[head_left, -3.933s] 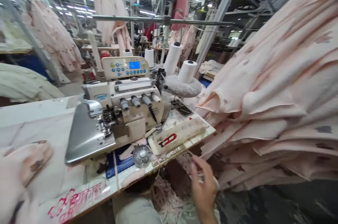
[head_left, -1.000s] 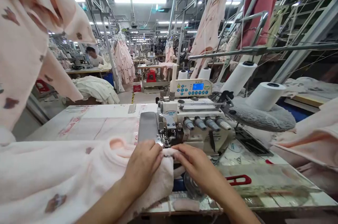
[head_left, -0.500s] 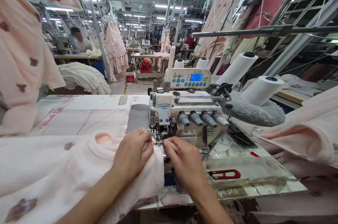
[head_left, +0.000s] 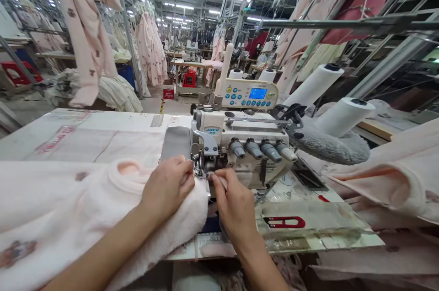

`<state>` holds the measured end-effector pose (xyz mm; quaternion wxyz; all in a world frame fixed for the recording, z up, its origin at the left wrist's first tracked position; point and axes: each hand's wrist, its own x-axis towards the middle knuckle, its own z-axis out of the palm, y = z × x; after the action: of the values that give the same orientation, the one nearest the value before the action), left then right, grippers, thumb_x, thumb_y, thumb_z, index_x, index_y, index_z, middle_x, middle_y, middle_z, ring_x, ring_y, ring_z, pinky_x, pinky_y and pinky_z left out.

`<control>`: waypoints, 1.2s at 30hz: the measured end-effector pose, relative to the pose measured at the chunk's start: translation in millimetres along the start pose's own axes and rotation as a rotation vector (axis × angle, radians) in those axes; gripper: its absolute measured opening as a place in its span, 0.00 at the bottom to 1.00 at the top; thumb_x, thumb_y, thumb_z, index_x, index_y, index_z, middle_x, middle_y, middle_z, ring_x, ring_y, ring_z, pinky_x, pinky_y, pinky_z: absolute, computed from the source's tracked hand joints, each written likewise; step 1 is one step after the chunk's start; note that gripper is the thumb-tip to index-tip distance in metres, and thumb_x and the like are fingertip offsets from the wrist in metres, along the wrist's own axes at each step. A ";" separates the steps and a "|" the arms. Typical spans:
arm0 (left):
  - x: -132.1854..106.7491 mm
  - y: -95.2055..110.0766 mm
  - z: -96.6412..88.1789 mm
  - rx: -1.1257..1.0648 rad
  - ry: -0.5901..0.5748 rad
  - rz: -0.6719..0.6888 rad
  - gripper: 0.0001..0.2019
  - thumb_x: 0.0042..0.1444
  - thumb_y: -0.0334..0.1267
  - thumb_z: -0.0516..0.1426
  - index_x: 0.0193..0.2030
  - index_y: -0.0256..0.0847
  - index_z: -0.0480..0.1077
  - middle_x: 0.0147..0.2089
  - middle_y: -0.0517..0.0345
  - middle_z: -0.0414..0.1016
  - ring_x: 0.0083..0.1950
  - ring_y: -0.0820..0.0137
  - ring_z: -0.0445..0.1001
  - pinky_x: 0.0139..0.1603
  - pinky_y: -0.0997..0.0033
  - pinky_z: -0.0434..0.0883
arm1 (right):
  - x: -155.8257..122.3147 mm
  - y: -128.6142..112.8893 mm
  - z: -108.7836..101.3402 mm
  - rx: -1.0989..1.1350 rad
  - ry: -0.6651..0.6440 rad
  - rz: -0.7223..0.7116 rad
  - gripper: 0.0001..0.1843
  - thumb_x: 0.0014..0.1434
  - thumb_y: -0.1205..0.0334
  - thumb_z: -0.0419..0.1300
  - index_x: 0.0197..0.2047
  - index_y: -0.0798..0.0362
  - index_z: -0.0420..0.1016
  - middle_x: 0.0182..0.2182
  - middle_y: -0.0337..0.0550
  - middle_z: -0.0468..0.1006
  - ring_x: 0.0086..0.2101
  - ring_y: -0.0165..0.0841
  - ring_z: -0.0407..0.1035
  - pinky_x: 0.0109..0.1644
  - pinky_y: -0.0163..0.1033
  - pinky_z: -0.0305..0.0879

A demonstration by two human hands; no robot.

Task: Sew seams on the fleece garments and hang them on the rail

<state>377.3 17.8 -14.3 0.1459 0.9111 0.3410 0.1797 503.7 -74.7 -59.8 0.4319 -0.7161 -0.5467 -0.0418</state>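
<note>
A pale pink fleece garment (head_left: 85, 208) with brown printed patches lies across the left of the table, its edge running up to the presser foot (head_left: 200, 167) of a white overlock sewing machine (head_left: 247, 135). My left hand (head_left: 168, 183) is closed on the fleece just left of the presser foot, thumb against the bent fingers. Across from it, my right hand (head_left: 233, 199) pinches with thumb and forefinger close to the front of the foot. What lies between those fingertips is too small to make out.
Red-handled thread snips (head_left: 286, 222) lie on the table's right part. White thread cones (head_left: 346, 117) stand behind the machine, beside a grey fluffy cover (head_left: 332, 147). More pink fabric (head_left: 387, 181) is piled at right. A pink garment (head_left: 89, 30) hangs at the far left.
The camera view has shifted, and the hanging garment at left appears farther right. Both hands stay at the presser foot. Below my left hand, the fleece's front edge looks more bunched and rounded.
</note>
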 end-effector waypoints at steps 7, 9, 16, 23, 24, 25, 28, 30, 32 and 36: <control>0.4 -1.5 0.5 0.065 0.015 0.027 0.08 0.57 0.33 0.48 0.27 0.40 0.62 0.30 0.60 0.64 0.33 0.69 0.65 0.34 0.70 0.61 | -42.4 1.3 2.5 0.001 0.304 0.012 0.10 0.62 0.57 0.52 0.41 0.54 0.68 0.38 0.49 0.71 0.41 0.38 0.65 0.45 0.41 0.60; -0.2 -2.4 0.9 0.066 0.028 0.029 0.08 0.57 0.33 0.48 0.27 0.40 0.63 0.30 0.59 0.64 0.33 0.69 0.65 0.34 0.70 0.61 | -51.0 -0.3 9.7 0.192 0.039 0.122 0.18 0.63 0.50 0.48 0.32 0.53 0.71 0.31 0.45 0.72 0.36 0.37 0.65 0.40 0.39 0.61; -0.6 -1.7 -0.2 0.058 0.056 0.035 0.09 0.59 0.35 0.48 0.31 0.40 0.65 0.32 0.57 0.66 0.36 0.67 0.66 0.38 0.67 0.62 | -40.7 -24.7 15.7 0.611 -0.047 0.403 0.21 0.60 0.47 0.50 0.27 0.56 0.71 0.23 0.40 0.72 0.26 0.31 0.65 0.27 0.32 0.61; -4.0 -3.6 -6.0 -0.005 0.022 0.025 0.10 0.59 0.38 0.47 0.31 0.40 0.66 0.34 0.56 0.69 0.39 0.64 0.67 0.41 0.63 0.62 | -54.2 -19.6 13.8 0.481 0.060 0.421 0.12 0.60 0.53 0.52 0.38 0.54 0.67 0.20 0.35 0.69 0.21 0.28 0.63 0.20 0.29 0.57; -4.3 -4.6 -6.5 -0.014 0.013 0.027 0.10 0.58 0.38 0.47 0.32 0.40 0.67 0.35 0.56 0.70 0.40 0.64 0.67 0.41 0.62 0.62 | -54.9 -17.8 12.1 0.430 0.051 0.378 0.12 0.61 0.55 0.51 0.41 0.54 0.67 0.20 0.35 0.68 0.20 0.28 0.63 0.19 0.29 0.56; -4.4 -5.6 -6.8 -0.027 0.005 0.026 0.09 0.58 0.38 0.48 0.32 0.41 0.67 0.35 0.56 0.70 0.40 0.64 0.67 0.42 0.62 0.62 | -54.2 -16.5 9.4 0.375 0.029 0.315 0.13 0.61 0.56 0.50 0.45 0.54 0.67 0.20 0.35 0.69 0.20 0.29 0.63 0.20 0.29 0.57; -3.5 -8.2 -7.1 -0.093 -0.012 0.019 0.08 0.56 0.38 0.48 0.31 0.40 0.66 0.33 0.57 0.69 0.38 0.65 0.68 0.39 0.65 0.62 | -45.4 -16.2 -2.8 0.238 -0.096 0.120 0.20 0.61 0.63 0.46 0.55 0.50 0.66 0.30 0.41 0.77 0.24 0.31 0.68 0.27 0.32 0.64; -1.4 -9.1 -7.3 -0.136 -0.027 0.014 0.08 0.56 0.38 0.49 0.30 0.40 0.65 0.31 0.58 0.69 0.36 0.66 0.68 0.38 0.66 0.63 | -38.1 -17.9 -10.1 0.182 -0.189 0.063 0.24 0.60 0.67 0.44 0.58 0.49 0.65 0.36 0.44 0.79 0.30 0.33 0.73 0.36 0.35 0.68; 2.2 -9.6 -8.1 -0.151 -0.038 0.007 0.08 0.55 0.38 0.49 0.28 0.40 0.65 0.30 0.58 0.69 0.35 0.67 0.68 0.36 0.67 0.63 | -32.3 -20.2 -14.7 0.133 -0.247 0.057 0.25 0.59 0.69 0.44 0.58 0.51 0.66 0.38 0.46 0.79 0.34 0.36 0.74 0.40 0.38 0.69; 11.1 -10.6 -8.5 -0.142 -0.034 0.007 0.07 0.54 0.36 0.50 0.26 0.40 0.65 0.29 0.59 0.70 0.33 0.67 0.68 0.35 0.68 0.63 | -24.8 -24.8 -17.3 0.054 -0.294 0.086 0.26 0.57 0.71 0.45 0.58 0.51 0.65 0.38 0.46 0.80 0.33 0.39 0.74 0.36 0.41 0.70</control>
<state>375.4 34.1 -8.3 0.2153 0.9026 0.3216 0.1886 480.7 -104.0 -48.0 0.3677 -0.7253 -0.5739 0.0970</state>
